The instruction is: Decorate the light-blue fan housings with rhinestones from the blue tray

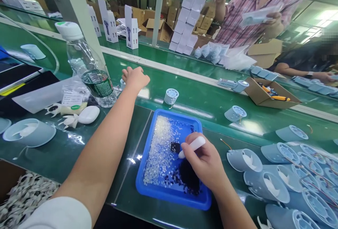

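The right hand (208, 163) gripped a white pen tool (192, 147) over the blue tray (169, 195), tip angled down-left toward the beads (161, 151). The left hand (135, 77), loosely curled, reached forward to a small part (122, 83) beside the bottle (87, 67), holding nothing clearly visible.

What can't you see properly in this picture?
- Head view: what the left hand touches is hidden behind it.
- The tip of the white tool in the right hand is hidden among dark bits in the blue tray.
- Writing on the bottle label: too small.
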`<action>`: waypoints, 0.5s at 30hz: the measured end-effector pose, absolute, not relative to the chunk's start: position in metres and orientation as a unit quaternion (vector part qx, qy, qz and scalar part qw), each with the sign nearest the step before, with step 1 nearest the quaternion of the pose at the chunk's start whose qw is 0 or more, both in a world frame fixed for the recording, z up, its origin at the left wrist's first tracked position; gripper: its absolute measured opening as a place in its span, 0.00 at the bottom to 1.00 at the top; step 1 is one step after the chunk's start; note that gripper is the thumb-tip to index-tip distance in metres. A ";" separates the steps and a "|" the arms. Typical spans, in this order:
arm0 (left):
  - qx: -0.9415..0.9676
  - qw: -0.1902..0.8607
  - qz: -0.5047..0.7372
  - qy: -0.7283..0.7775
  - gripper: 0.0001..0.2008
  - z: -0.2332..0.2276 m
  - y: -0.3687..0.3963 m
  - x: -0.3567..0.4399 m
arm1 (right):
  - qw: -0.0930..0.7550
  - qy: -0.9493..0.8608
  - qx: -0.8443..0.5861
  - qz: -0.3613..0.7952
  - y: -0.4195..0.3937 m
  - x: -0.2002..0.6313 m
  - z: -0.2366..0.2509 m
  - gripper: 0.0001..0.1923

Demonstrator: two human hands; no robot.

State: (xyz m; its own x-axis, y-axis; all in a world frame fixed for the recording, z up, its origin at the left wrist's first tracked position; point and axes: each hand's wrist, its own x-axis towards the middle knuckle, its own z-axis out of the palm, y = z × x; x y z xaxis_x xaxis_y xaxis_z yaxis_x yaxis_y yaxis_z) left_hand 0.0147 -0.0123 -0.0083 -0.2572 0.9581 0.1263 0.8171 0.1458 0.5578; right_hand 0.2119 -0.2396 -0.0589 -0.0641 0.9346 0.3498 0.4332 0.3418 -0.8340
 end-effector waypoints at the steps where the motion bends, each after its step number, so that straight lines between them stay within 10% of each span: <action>1: 0.581 0.131 0.262 0.760 0.23 -0.010 -0.011 0.010 | 0.454 -0.687 -0.503 0.263 -0.240 0.212 -0.059 0.09; 15: 0.570 0.376 0.405 0.607 0.18 -0.037 0.008 -0.013 | 0.484 -0.714 -0.423 0.276 -0.244 0.213 -0.062 0.12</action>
